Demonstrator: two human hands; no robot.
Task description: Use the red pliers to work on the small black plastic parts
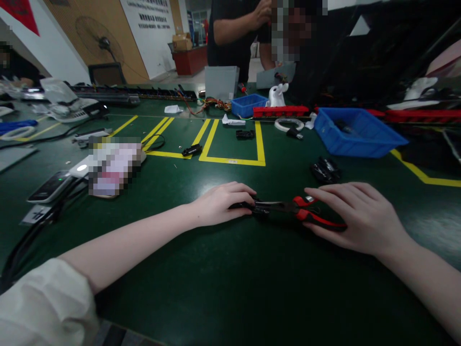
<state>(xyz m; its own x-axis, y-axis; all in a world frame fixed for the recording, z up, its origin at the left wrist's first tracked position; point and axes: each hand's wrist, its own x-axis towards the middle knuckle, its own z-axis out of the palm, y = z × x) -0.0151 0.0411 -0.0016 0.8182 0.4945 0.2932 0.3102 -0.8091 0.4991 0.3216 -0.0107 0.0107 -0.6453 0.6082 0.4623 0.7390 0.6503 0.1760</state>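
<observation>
My left hand [229, 203] is closed on a small black part [260, 210], holding it low over the green tabletop. What kind of part it is, I cannot make out. Wrapped round the red-and-black handles of a pair of long-nose pliers [300, 209] is my right hand [363, 216]. The pliers point left, and their jaws reach the black part beside my left fingertips. Whether the jaws grip it is too small to tell. Just beyond my right hand lies a clump of black parts [325, 170].
Yellow tape [232, 161] marks boxes on the table [230, 278], with a black piece [245, 134] inside one. A blue bin [360, 132] stands back right, near a coiled white cable [288, 126]. At left lie a phone [115, 168] and cables. Across the table stands another person [234, 33].
</observation>
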